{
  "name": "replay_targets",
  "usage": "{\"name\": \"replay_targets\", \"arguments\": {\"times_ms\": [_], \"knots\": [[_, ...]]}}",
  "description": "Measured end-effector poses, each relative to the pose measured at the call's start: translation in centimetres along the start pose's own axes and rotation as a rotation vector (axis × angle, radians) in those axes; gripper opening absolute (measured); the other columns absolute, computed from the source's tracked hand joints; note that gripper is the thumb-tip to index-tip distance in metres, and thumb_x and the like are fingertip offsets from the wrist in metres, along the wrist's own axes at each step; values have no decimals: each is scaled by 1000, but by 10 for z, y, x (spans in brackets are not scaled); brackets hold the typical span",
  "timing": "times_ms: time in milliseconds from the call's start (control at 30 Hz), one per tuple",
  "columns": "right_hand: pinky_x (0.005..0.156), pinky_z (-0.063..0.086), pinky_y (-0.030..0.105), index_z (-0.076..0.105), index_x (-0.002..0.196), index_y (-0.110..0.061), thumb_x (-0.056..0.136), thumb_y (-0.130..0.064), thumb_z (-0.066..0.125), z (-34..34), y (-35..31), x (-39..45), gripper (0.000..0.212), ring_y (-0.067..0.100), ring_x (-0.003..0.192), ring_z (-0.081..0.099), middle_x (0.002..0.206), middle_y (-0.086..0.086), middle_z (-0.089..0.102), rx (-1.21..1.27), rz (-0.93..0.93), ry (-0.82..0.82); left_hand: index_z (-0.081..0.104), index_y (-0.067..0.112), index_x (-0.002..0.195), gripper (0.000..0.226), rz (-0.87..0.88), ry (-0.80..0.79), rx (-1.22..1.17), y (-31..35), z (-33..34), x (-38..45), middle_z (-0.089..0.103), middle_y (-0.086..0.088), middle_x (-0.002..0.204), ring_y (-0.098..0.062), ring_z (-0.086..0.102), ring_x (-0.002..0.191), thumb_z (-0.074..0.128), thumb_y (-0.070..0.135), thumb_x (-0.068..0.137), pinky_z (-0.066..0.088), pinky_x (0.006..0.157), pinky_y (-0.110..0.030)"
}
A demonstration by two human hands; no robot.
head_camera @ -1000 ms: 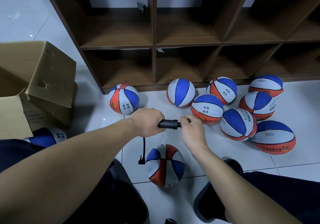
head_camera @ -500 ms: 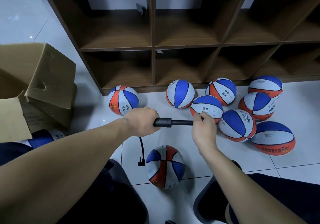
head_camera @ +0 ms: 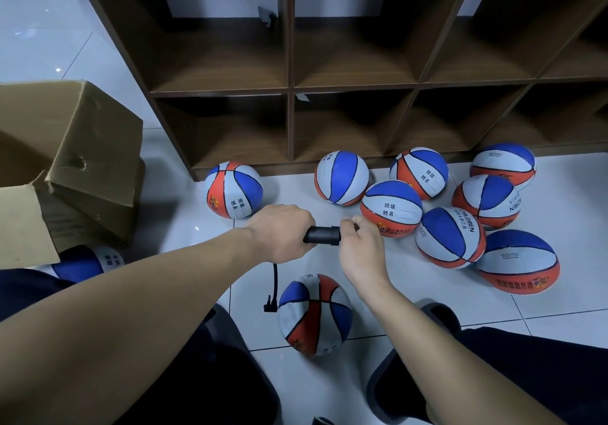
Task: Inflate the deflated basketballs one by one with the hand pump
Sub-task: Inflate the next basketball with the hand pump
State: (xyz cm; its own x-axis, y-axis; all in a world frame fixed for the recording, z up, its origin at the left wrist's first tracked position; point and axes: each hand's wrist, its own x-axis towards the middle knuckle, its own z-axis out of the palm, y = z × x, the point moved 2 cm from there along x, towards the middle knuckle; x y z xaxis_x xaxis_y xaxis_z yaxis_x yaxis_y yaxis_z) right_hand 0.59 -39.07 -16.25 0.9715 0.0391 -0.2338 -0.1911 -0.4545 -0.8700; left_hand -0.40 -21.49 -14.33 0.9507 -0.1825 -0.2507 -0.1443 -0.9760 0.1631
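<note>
A: Pump?
B: Hand pump (head_camera: 322, 235) horizontal. Left hand (head_camera: 283, 232) fisted round the barrel, right hand (head_camera: 360, 248) gripping the handle at 3 o'clock.
A: Ball?
B: Basketball (head_camera: 314, 314) on the floor at 6 o'clock, hose (head_camera: 273, 284) hanging to it.

A black hand pump (head_camera: 321, 235) lies level, plunger pushed in, its thin hose (head_camera: 274, 280) drooping to a red, white and blue basketball (head_camera: 315, 314) on the floor. Seven matching basketballs (head_camera: 449, 237) cluster right; another (head_camera: 234, 189) sits left.
</note>
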Motion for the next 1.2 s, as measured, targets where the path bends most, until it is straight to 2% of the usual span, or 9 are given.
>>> {"name": "replay_targets", "arguments": {"times_ms": [233,367,500,567,667,767,933,1067,1200], "knots": [[59,33,32,45,75,-12,108,-24,49,-13,-3,10,35,15,63,39,68,-3,43,-39,-50,-68,62,26,82,30,-1,-2,-39,-7,-1,-1,62,5,70,-17,59,62,58,48,102,39,52,-30],[63,31,36,40,71,-17,104,-21,53,-38,7,26,36,18,66,34,68,-1,37,7,16,31,59,26,75,32,-70,-32,-44,-29,0,-4,61,5,67,-19,61,62,60,45,101,49,56,-32],[58,33,29,37,67,-21,103,-21,54,-53,18,33,41,18,63,35,64,-5,39,78,117,100,60,24,75,30,-131,-72,-35,-44,1,-7,61,2,67,-23,61,64,58,43,98,49,58,-34],[61,31,33,35,69,-20,101,-18,53,-48,17,31,37,18,65,31,65,-4,35,97,121,132,61,26,75,31,-116,-70,-29,-40,2,-6,62,3,68,-20,61,63,58,45,100,49,58,-33],[64,28,39,30,69,-20,98,-15,51,-35,11,22,36,20,67,28,63,-5,31,82,112,150,66,28,82,28,-89,-68,-36,-35,3,-3,65,5,71,-20,65,67,60,48,101,59,64,-36],[63,29,39,31,68,-17,100,-14,50,-25,6,12,37,21,67,30,65,-2,34,55,84,144,67,27,85,28,-59,-56,-13,-25,1,-1,65,5,73,-21,65,68,60,48,102,57,62,-36],[65,34,41,40,69,-18,104,-19,48,-8,-3,3,35,22,69,39,69,-2,42,14,31,102,63,25,81,33,-31,-18,-8,-9,2,1,62,4,71,-21,61,64,59,51,102,39,52,-30],[66,40,39,49,75,-16,106,-23,48,1,-4,-2,32,20,71,47,75,0,51,5,31,66,65,25,83,33,2,-21,-25,0,4,4,63,3,71,-23,62,66,60,52,101,47,56,-33],[65,40,37,49,76,-16,107,-24,48,2,-2,-1,32,20,71,47,77,1,50,10,44,55,65,25,85,32,16,-28,-17,-1,5,4,63,3,72,-24,63,67,60,51,101,49,58,-34]]}}
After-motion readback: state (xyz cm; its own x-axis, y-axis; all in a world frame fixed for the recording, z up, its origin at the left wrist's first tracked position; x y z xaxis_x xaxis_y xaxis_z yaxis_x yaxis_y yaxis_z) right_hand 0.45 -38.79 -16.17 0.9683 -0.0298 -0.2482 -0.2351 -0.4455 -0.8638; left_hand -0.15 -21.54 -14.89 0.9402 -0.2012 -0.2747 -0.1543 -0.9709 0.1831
